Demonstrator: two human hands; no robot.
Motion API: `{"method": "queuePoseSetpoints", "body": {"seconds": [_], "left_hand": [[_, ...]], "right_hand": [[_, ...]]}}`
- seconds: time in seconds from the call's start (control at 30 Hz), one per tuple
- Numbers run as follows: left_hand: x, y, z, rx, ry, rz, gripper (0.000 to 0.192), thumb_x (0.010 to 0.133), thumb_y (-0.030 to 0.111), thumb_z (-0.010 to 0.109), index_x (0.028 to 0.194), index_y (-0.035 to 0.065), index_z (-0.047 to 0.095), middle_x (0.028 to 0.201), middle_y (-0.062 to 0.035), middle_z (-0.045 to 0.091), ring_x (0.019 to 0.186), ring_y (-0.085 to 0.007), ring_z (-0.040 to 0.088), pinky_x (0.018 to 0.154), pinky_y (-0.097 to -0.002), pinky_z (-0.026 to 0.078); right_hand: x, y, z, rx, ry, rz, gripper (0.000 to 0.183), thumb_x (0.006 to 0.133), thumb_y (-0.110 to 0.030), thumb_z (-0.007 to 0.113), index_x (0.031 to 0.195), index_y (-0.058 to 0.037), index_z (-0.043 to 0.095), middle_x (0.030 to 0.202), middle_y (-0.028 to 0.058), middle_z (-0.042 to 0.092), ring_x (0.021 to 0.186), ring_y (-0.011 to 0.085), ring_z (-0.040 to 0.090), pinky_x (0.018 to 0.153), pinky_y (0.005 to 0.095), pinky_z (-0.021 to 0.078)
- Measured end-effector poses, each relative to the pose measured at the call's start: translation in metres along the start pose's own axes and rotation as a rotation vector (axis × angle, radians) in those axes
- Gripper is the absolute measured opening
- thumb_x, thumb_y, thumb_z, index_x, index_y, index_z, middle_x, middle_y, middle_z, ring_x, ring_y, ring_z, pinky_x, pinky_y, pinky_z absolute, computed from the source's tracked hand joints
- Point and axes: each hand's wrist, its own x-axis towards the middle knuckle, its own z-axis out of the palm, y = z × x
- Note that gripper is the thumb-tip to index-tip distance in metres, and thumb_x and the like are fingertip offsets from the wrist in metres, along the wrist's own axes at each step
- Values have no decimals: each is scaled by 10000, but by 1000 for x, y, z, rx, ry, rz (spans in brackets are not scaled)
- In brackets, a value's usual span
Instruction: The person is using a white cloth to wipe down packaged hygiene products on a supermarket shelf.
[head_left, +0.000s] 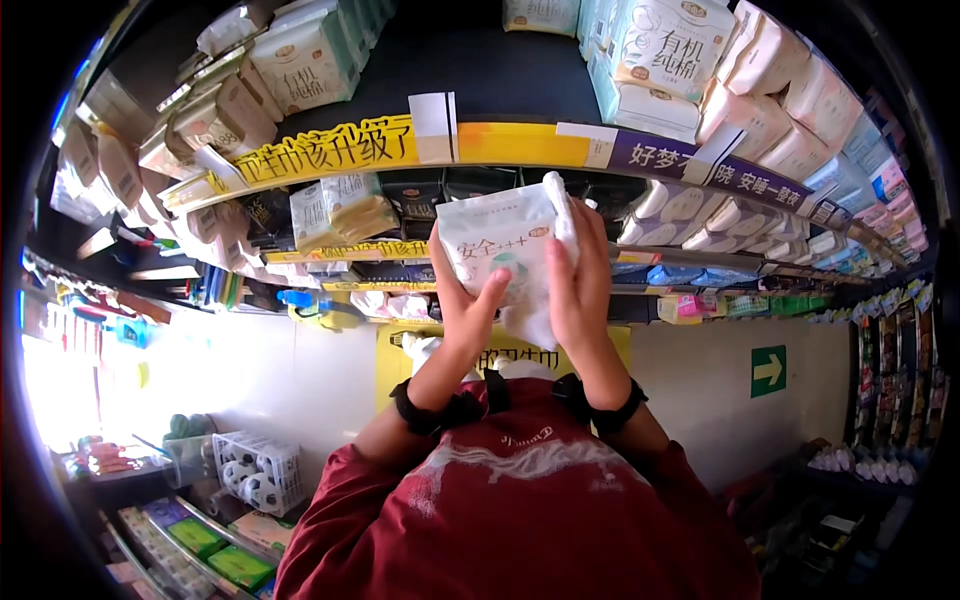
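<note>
My left hand (469, 300) grips the lower left side of a pale packet of sanitary pads (495, 232), its thumb lying across the printed front. A white cloth (529, 315) hangs behind and below the packet, and a bunched end of it stands up along the packet's right edge. My right hand (577, 277) holds that cloth against the right side of the packet. Both hands are raised before the shelves, in front of the black packets on the second shelf. The fingers behind the packet are partly hidden.
Large white and green packets (304, 64) stand on the upper shelf, with pink packets (821, 97) at the right. A yellow and purple shelf edge strip (517, 144) runs across, bearing price tags. Lower left stand a white crate of balls (259, 469) and a display of green boxes (240, 566).
</note>
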Motion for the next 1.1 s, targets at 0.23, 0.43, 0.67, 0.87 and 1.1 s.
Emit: {"method": "queuePoseSetpoints", "body": {"seconds": [0.23, 0.43, 0.67, 0.87, 1.1], "left_hand": [[6, -11, -1, 144, 66, 26, 759, 773, 119, 751, 1347, 1, 269, 1182, -112, 466, 1083, -182, 473, 915, -302, 418], [18, -9, -12, 130, 91, -3, 741, 773, 126, 756, 1339, 3, 294, 1178, -114, 475, 1068, -181, 485, 902, -302, 428], [26, -11, -20, 43, 41, -109, 704, 765, 133, 764, 1307, -5, 337, 1086, -95, 553, 965, -159, 551, 828, -290, 469], [12, -16, -8, 153, -51, -3, 689, 747, 111, 773, 1280, -6, 353, 1136, -119, 527, 1019, -168, 527, 867, -303, 455], [28, -11, -23, 121, 58, -19, 696, 746, 122, 777, 1285, 3, 353, 1085, -103, 548, 969, -165, 543, 837, -307, 467]], "right_hand": [[-26, 11, 11, -219, -134, 121, 417, 864, -239, 600, 1176, 21, 507, 1105, 181, 543, 912, 376, 593, 721, 413, 496], [-53, 25, 6, -211, -244, 155, 349, 837, -206, 635, 1115, -12, 556, 1014, 144, 588, 839, 366, 609, 681, 415, 500], [-49, 49, -20, 21, -77, 239, 238, 875, -74, 543, 1091, 20, 575, 939, 152, 605, 841, 273, 605, 765, 332, 468], [-30, 26, 1, 59, -122, 147, 425, 893, -52, 475, 1313, -2, 435, 1193, 202, 508, 1095, 354, 520, 913, 367, 414], [-56, 34, 4, -35, -353, 177, 438, 815, -15, 528, 1253, -40, 514, 1058, 179, 568, 923, 379, 578, 761, 380, 475]]}}
